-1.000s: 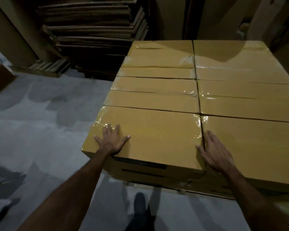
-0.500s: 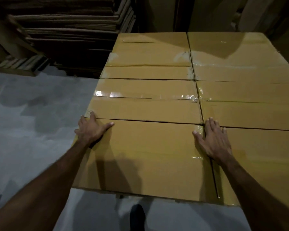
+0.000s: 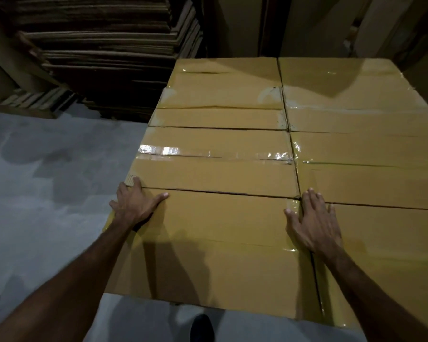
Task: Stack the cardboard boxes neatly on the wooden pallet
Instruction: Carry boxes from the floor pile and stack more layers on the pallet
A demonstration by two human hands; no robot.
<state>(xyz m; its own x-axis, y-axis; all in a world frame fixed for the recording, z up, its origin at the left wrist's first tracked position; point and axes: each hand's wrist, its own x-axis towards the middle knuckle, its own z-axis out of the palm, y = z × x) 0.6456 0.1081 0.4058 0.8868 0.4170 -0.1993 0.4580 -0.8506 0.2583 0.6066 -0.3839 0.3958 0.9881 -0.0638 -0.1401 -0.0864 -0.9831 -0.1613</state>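
Your left hand (image 3: 134, 206) lies flat on the near-left box (image 3: 208, 243) at its far left corner, your right hand (image 3: 314, 223) flat over its right seam; neither grips. The box's long axis runs left-right between them, flush against the middle box (image 3: 215, 169) beyond, in the top layer.

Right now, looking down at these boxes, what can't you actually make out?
- Wooden pallet: hidden in the head view beneath the cardboard boxes.
- Nearest box: its front face is out of sight below its top edge.
- Left hand: some fingers drop over the box's side edge, hidden.
- Right-hand boxes: cut off by the frame's right edge.
- Flattened cardboard pile: too dark for detail.
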